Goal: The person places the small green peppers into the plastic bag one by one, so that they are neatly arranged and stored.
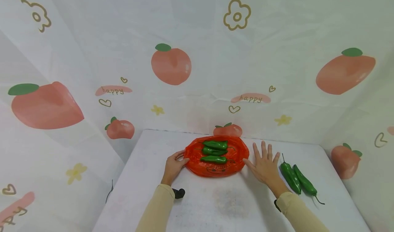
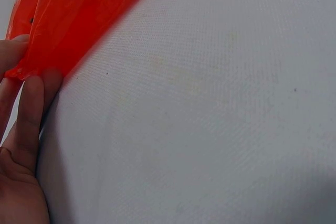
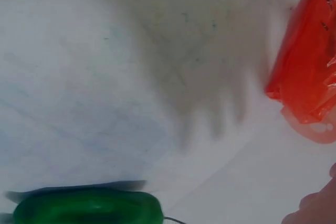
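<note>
A red plastic bag (image 1: 197,168) lies spread on the table, with three green peppers (image 1: 213,159) in a stack of rows on it. My left hand (image 1: 173,167) pinches the bag's left edge; in the left wrist view, thumb and fingers (image 2: 31,103) close on the red plastic (image 2: 79,24). At the bag's right edge is my right hand (image 1: 264,165), fingers straight and spread, its thumb close to the plastic; whether it touches cannot be told. Two more green peppers (image 1: 290,178) lie side by side on the table, right of that hand.
The white table (image 1: 203,208) ends at the back against a hanging cloth (image 1: 203,30) printed with peaches. More cloth hangs along both sides. A dark cable (image 1: 109,191) shows at the table's left edge.
</note>
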`<state>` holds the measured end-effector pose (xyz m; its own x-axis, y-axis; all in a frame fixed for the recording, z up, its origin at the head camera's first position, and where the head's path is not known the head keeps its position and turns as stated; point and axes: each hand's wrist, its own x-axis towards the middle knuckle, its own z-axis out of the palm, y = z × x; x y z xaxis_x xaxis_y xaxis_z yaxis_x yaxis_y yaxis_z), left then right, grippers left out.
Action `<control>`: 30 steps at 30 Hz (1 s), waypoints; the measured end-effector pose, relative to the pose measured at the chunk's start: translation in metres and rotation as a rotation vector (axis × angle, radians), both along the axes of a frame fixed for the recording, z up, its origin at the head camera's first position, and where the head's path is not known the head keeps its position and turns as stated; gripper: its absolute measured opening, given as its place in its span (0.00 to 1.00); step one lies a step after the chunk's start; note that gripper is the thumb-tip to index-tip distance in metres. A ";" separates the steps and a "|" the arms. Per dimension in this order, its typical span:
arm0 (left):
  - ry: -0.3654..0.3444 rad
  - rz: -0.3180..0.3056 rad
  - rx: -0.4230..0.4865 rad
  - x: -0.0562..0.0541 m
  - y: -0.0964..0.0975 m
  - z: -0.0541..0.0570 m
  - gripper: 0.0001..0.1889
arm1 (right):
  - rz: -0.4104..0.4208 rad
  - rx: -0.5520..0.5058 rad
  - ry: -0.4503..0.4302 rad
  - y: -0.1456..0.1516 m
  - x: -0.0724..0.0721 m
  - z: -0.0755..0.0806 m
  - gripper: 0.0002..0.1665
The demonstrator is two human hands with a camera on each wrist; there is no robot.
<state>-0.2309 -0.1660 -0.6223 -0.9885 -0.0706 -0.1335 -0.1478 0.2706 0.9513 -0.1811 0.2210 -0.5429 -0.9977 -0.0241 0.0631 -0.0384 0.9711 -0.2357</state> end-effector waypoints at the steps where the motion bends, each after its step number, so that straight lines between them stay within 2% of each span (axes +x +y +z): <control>1: 0.001 -0.002 0.000 0.000 0.000 0.000 0.26 | -0.005 -0.001 -0.006 0.002 0.002 -0.001 0.53; 9: 0.001 -0.012 -0.008 0.000 -0.001 0.000 0.26 | -0.058 -0.018 -0.051 0.023 0.017 -0.011 0.55; 21: -0.009 -0.006 -0.019 0.000 0.000 0.001 0.27 | -0.128 -0.035 -0.034 0.054 0.034 -0.025 0.58; 25: 0.001 -0.009 -0.025 0.000 0.000 0.001 0.27 | -0.143 -0.045 0.024 0.062 0.040 -0.027 0.58; 30: -0.003 -0.009 -0.019 0.000 0.000 0.001 0.27 | -0.151 -0.043 0.157 0.071 0.048 -0.030 0.56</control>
